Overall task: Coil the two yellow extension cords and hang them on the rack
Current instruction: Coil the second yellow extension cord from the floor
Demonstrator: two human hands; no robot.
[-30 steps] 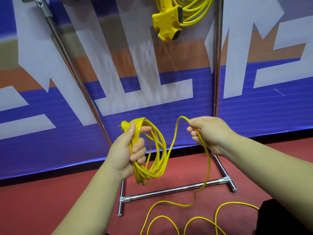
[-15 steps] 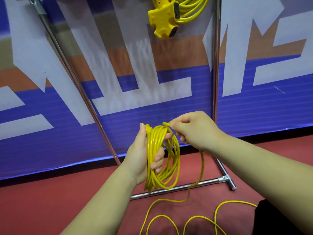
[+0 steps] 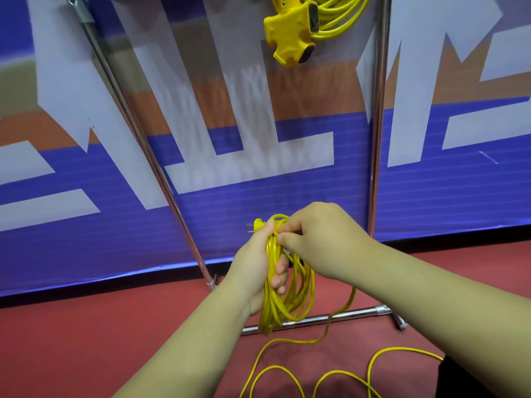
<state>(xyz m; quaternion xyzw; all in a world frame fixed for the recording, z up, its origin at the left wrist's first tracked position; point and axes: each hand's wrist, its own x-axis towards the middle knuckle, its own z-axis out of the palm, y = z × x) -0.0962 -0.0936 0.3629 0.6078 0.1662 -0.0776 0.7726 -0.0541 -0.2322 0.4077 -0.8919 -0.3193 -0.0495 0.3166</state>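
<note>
The left hand [image 3: 254, 267], low in the centre of the frame, is clenched round the top of the coil [image 3: 275, 307]. Its fingers wrap over the bunched strands and its thumb lies up by the plug [image 3: 257, 224], whose prongs stick out to the left above the fist. The right hand [image 3: 319, 239] meets it from the right and pinches one strand at the coil's top, seemingly laying a fresh loop onto the bundle.

Below the fist the coil hangs in long narrow loops that reach, in the picture, down to the bottom bar of the rack [image 3: 378, 124]. From its right side the tail [image 3: 275, 367] drops to the red floor [image 3: 86, 340] and lies in slack curves along the bottom edge; its end is out of view. At the top centre the hung cord [image 3: 336, 15] is already up, with its block [image 3: 290, 33] dangling. A blue, white and orange banner [image 3: 459, 196] stands behind.

The cord looks thin, light and limp, yet springy enough for the loops to fan apart if the fist eases. Its smooth jacket will probably let strands slide over one another. The best hold is likely where the left hand has it, at the top where every loop crosses, gripped firmly. The right hand should slide along the tail and feed even loops without yanking, so the slack on the floor does not kink or knot. The plug is the only hard part and is best kept tucked at the top.
</note>
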